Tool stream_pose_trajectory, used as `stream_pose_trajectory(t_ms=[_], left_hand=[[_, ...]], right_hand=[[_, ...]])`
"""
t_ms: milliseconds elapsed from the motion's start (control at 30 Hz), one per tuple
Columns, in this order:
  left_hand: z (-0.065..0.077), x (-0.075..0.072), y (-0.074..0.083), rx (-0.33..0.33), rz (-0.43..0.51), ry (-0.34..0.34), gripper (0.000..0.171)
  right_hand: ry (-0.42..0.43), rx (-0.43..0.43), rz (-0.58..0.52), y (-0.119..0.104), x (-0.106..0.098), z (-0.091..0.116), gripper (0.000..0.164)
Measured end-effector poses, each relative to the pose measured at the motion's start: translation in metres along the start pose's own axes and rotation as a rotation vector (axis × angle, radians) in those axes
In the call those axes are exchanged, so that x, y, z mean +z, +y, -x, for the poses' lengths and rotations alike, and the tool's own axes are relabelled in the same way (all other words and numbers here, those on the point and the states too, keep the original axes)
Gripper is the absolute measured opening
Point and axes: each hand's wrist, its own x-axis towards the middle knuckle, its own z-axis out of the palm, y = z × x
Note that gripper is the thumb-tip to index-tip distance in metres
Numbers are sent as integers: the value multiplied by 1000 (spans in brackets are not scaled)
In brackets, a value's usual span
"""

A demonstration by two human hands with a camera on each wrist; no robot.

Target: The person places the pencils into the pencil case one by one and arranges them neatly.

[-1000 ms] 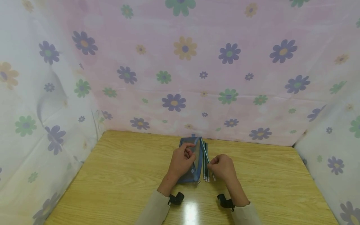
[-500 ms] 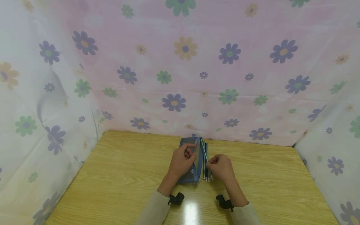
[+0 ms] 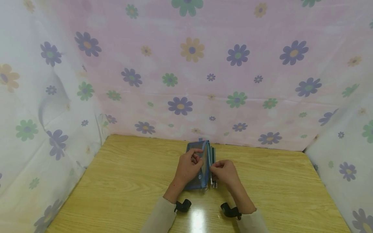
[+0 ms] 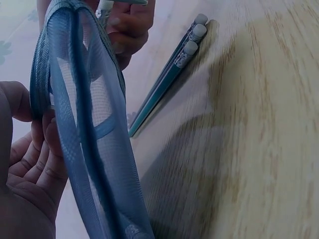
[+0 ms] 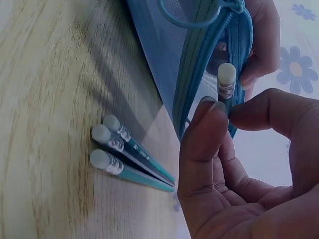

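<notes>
A blue mesh zippered pencil case (image 3: 193, 185) stands on the table, its zipper open toward the right. My left hand (image 3: 187, 168) pinches one zipper edge between thumb and fingers, as the left wrist view shows. My right hand (image 3: 227, 171) holds a pencil (image 5: 227, 77) near its white eraser end, between thumb and fingers. That pencil lies along the case's opening; in the right wrist view its eraser end shows between the zipper edges, and its far end is hidden. Three green pencils (image 5: 142, 158) lie side by side on the table, just right of the case.
The wood-grain table (image 3: 131, 174) stretches to both sides of the hands. Flowered cloth (image 3: 204, 81) hangs behind it and along the left and right. A zipper pull ring (image 5: 192, 22) dangles from the case's near end.
My right hand has moved left, bringing the slanted pencil nearly parallel to the case's opening and away from the pencils on the table. My left hand has stayed in place.
</notes>
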Motion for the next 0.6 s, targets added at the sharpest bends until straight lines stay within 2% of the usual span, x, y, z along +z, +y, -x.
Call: stream_pose_trajectory(t_ms=[300,600], left_hand=[[-1,2,-2,-10,4,4,31],[0,3,-1,18,-9,-5,30]], right_hand=[[-35,-22,-73,0,4,2,16],[-31,-20,-80,0,6,3,16]])
